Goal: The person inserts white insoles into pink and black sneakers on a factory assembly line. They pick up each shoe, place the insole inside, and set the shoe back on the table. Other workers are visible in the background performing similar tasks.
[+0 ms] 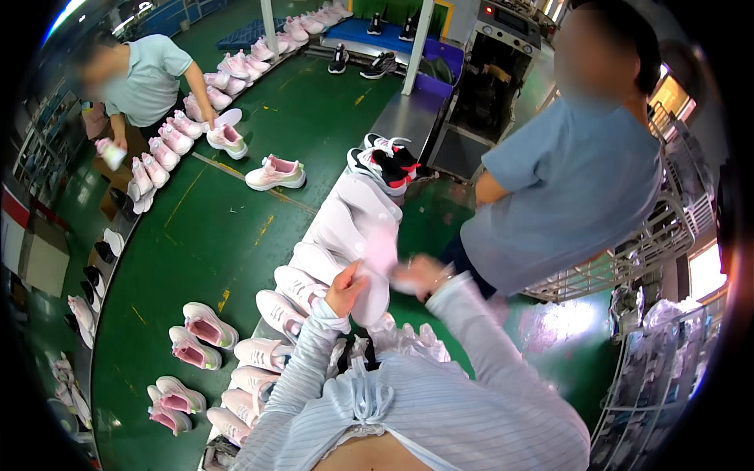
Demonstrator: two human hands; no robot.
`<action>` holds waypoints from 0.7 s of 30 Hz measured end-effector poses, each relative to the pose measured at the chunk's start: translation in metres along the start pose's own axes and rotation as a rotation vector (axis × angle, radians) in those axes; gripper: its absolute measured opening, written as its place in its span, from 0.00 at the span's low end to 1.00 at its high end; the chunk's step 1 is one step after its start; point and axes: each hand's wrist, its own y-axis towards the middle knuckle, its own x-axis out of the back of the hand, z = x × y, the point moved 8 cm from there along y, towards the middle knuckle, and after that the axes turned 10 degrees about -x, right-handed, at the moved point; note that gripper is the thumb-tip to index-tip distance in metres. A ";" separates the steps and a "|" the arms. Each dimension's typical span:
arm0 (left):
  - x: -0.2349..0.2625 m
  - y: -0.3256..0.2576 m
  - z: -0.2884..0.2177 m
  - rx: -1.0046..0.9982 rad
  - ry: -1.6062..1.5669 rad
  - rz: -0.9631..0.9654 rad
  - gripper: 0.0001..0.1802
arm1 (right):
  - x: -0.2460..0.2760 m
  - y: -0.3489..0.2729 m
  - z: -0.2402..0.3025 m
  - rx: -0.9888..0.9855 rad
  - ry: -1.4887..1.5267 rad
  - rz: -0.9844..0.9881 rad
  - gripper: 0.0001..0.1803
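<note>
In front of me, my left hand (345, 290) is closed with thumb and fingers at the edge of a pale pink piece (380, 250). Motion blurs this piece, and its exact kind does not show. My right hand (425, 276) is at its other side, smeared by motion, so its fingers cannot be read. Under and beside the hands lie several flat white insoles (338, 228), one of them (371, 301) right below the pink piece. White lace-up shoes (280, 312) line the left side of this narrow bench.
A green conveyor belt (259, 220) to the left carries pink-and-white shoes (276, 173). Across it a co-worker (149, 82) handles shoes. Another person (561, 188) stands close on my right. Black-and-red sneakers (386, 163) sit at the bench's far end; a wire rack (648, 392) is at lower right.
</note>
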 end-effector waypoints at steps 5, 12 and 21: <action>-0.002 -0.019 -0.023 -0.070 0.142 0.111 0.20 | -0.073 0.016 -0.027 0.317 0.119 0.387 0.18; -0.015 -0.006 0.005 0.161 0.105 0.133 0.19 | 0.137 -0.044 -0.016 0.095 0.880 -0.576 0.19; 0.017 -0.010 0.030 0.252 0.047 0.248 0.20 | 0.167 -0.016 -0.020 -0.003 1.176 0.169 0.09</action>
